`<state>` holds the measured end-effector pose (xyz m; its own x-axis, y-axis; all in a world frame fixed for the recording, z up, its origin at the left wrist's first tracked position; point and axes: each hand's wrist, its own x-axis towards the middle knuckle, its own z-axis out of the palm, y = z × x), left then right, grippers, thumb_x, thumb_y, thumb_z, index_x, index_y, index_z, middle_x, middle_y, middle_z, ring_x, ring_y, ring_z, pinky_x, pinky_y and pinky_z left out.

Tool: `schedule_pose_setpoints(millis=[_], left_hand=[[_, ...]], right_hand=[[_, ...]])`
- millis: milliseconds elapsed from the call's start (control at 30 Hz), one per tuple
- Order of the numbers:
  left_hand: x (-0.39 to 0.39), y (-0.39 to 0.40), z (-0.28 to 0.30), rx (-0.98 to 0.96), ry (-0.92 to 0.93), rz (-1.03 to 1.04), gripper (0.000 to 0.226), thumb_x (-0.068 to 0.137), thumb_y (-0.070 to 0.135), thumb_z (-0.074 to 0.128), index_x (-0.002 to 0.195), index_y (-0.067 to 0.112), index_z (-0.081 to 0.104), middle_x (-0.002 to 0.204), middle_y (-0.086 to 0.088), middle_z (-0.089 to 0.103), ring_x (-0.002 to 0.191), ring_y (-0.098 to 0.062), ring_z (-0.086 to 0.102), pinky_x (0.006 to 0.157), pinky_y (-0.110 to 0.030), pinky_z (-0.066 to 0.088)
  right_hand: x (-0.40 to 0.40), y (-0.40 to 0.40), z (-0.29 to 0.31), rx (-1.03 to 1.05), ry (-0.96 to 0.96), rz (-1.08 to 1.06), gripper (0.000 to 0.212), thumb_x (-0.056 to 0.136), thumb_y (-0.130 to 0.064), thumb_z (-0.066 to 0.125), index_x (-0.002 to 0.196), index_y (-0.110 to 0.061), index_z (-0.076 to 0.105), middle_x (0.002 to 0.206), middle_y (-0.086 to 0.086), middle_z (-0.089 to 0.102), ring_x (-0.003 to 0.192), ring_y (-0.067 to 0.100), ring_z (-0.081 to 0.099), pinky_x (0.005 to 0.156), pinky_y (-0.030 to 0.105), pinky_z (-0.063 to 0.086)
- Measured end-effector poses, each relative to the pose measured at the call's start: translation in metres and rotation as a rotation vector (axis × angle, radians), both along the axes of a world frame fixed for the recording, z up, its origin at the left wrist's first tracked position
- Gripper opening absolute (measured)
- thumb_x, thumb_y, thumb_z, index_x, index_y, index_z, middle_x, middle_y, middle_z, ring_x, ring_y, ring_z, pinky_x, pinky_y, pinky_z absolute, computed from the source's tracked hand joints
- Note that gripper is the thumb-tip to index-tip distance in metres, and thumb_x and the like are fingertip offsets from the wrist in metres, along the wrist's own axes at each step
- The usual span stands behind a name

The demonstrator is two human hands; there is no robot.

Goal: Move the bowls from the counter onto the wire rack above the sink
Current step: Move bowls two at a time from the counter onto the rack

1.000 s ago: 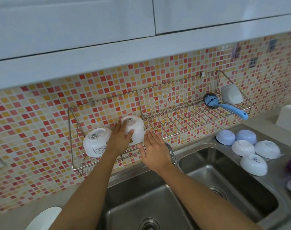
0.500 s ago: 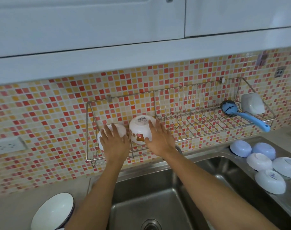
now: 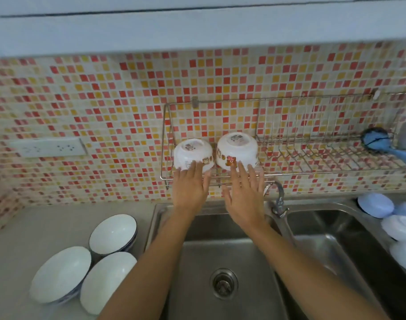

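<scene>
Two glossy white bowls with cartoon bear prints, left one (image 3: 192, 153) and right one (image 3: 237, 150), sit upturned, side by side at left end of chrome wire rack (image 3: 289, 173) on mosaic-tiled wall. Left hand (image 3: 190, 188) flat, fingers straight, tips on left bowl. Right hand (image 3: 244, 199) likewise, fingertips at right bowl's rim. Three white blue-rimmed bowls (image 3: 113, 234) on grey counter (image 3: 24, 227) left of steel sink (image 3: 220, 250); pale blue and white upturned bowls (image 3: 375, 205) right.
</scene>
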<state>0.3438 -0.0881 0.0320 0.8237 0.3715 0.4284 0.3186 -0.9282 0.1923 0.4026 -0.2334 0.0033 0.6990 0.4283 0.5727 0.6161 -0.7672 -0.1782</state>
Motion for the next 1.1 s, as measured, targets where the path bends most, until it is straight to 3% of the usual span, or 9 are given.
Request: schedule_pose_setpoints(millis=[100,200,300,400,500,667,800,900,1100], left_hand=[[-0.041,0.013,-0.021,-0.011,-0.037,-0.092,0.062,0.099,0.048,0.009,0.15,0.016,0.023,0.158,-0.008,0.024,0.147,-0.026,0.018,0.121,-0.044,0.011],[-0.103,0.038,-0.061,-0.102,-0.044,-0.066,0.058,0.101,0.045,0.019,0.152,0.02,0.01,0.161,-0.001,0.003,0.148,-0.017,-0.007,0.121,-0.039,-0.001],[-0.175,0.072,-0.105,-0.314,-0.06,0.159,0.063,0.097,0.052,0.017,0.149,0.017,0.025,0.16,-0.008,0.016,0.149,-0.025,0.007,0.12,-0.042,0.008],[-0.237,0.101,-0.138,-0.521,-0.121,0.408,0.046,0.097,0.031,0.044,0.139,0.012,0.042,0.149,-0.015,0.038,0.138,-0.029,0.03,0.113,-0.039,0.028],[-0.278,0.113,-0.161,-0.565,-0.09,0.528,0.04,0.094,0.021,0.05,0.132,0.009,0.048,0.135,-0.014,0.047,0.125,-0.029,0.04,0.103,-0.04,0.038],[-0.299,0.125,-0.193,-0.639,0.045,0.587,0.04,0.092,0.018,0.05,0.129,0.007,0.046,0.126,-0.016,0.052,0.11,-0.033,0.048,0.092,-0.036,0.042],[-0.294,0.131,-0.191,-1.008,0.081,0.643,0.036,0.096,0.018,0.048,0.124,-0.004,0.045,0.124,-0.023,0.055,0.11,-0.039,0.055,0.086,-0.037,0.044],[-0.293,0.136,-0.187,-1.123,0.114,0.616,0.03,0.094,0.009,0.043,0.12,-0.006,0.048,0.122,-0.026,0.058,0.109,-0.039,0.055,0.087,-0.037,0.044],[-0.28,0.128,-0.163,-1.349,-0.123,0.471,0.04,0.09,0.015,0.052,0.128,0.012,0.043,0.124,-0.006,0.054,0.114,-0.031,0.053,0.096,-0.035,0.043]], right_hand=[[-0.041,0.027,-0.024,0.043,0.083,0.128,0.065,0.099,-0.041,0.034,0.154,-0.012,0.014,0.163,0.012,0.001,0.149,0.03,-0.003,0.12,0.045,0.007],[-0.089,0.062,-0.051,0.046,0.259,0.325,0.061,0.098,-0.036,0.048,0.151,-0.018,0.026,0.163,0.009,0.004,0.149,0.026,0.007,0.118,0.038,0.014],[-0.135,0.099,-0.078,0.024,0.491,0.419,0.057,0.098,-0.039,0.049,0.148,-0.018,0.034,0.161,0.007,0.015,0.146,0.023,0.022,0.114,0.033,0.023],[-0.166,0.136,-0.101,-0.004,0.736,0.412,0.062,0.096,-0.044,0.05,0.149,-0.017,0.031,0.159,0.007,0.023,0.143,0.026,0.029,0.114,0.039,0.028],[-0.188,0.166,-0.12,-0.015,0.888,0.329,0.065,0.093,-0.04,0.057,0.146,-0.01,0.035,0.151,0.013,0.037,0.136,0.029,0.038,0.112,0.04,0.034],[-0.207,0.19,-0.137,-0.085,1.046,0.208,0.059,0.088,-0.029,0.062,0.139,-0.009,0.04,0.137,0.014,0.051,0.123,0.033,0.051,0.1,0.038,0.044],[-0.205,0.192,-0.146,-0.127,1.112,0.151,0.046,0.082,-0.006,0.048,0.127,-0.011,0.054,0.126,0.016,0.062,0.114,0.035,0.059,0.095,0.04,0.05],[-0.203,0.191,-0.145,-0.081,1.141,0.153,0.046,0.08,0.0,0.044,0.124,-0.008,0.057,0.122,0.017,0.064,0.111,0.037,0.059,0.092,0.041,0.052],[-0.192,0.169,-0.141,0.124,1.224,0.156,0.041,0.079,-0.005,0.041,0.115,-0.014,0.058,0.113,0.011,0.064,0.096,0.034,0.063,0.073,0.051,0.059]])
